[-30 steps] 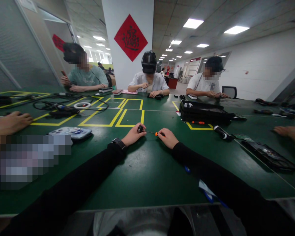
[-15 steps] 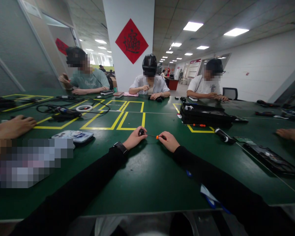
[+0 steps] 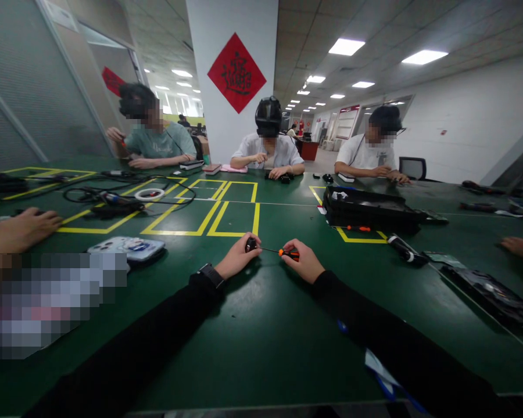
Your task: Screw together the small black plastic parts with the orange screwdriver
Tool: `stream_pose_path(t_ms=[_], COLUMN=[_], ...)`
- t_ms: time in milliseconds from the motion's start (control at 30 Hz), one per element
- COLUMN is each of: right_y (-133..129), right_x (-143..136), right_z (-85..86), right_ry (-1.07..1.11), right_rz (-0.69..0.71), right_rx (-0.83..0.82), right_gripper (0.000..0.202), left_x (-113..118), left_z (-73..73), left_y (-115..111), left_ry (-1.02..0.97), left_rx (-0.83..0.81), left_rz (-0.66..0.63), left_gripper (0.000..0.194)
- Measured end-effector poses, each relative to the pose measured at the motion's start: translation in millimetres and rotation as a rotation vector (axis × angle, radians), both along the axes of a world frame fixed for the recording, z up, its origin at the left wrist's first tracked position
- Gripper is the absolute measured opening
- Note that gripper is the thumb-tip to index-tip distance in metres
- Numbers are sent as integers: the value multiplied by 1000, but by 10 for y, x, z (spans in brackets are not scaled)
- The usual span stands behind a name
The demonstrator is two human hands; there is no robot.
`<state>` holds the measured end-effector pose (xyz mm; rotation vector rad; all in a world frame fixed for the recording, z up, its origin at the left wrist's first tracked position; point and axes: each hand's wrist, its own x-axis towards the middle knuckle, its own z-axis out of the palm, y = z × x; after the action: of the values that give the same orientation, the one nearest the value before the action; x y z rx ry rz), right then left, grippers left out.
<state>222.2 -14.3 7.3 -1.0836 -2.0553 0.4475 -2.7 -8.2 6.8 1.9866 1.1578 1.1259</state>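
Between the fingers of my left hand [image 3: 239,255] is a small dark part [image 3: 251,244], too small to identify. My right hand [image 3: 304,262] grips the orange and black handle of a screwdriver [image 3: 289,254]. Its thin shaft points left and its tip meets the dark part, or lies right beside it. Both hands are closed and low over the green table [image 3: 261,331]. A dark watch sits on my left wrist.
Several co-workers sit around the table. A black tray [image 3: 370,217] stands right of centre, an orange screwdriver [image 3: 359,228] before it. Farther right lies a black device [image 3: 492,290]. Phones [image 3: 128,248] and cables [image 3: 113,200] lie at left; blue-handled scissors [image 3: 386,377] are near my right sleeve.
The view has shifted slightly, so the scene sits a little lower. More of the screwdriver handle shows in my right hand. Both hands keep their hold.
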Motion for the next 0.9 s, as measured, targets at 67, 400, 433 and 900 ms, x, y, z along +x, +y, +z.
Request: stream_pose_path(t_ms=[67, 400, 433, 900], right_y=[3, -8, 2, 87], right_x=[-2, 25, 33, 53], right_z=[16, 126, 131, 156], right_ry=[-27, -124, -107, -66], right_rz=[7, 27, 30, 63], right_rx=[4, -12, -31, -70], right_gripper=[13, 12, 12, 12], left_x=[-12, 8, 0, 52], left_z=[0, 103, 112, 119], left_y=[-15, -26, -17, 65], left_ry=[-11, -54, -50, -92], left_rx=[-19, -143, -163, -173], left_rz=[-5, 12, -11, -2], left_gripper=[21, 19, 20, 16])
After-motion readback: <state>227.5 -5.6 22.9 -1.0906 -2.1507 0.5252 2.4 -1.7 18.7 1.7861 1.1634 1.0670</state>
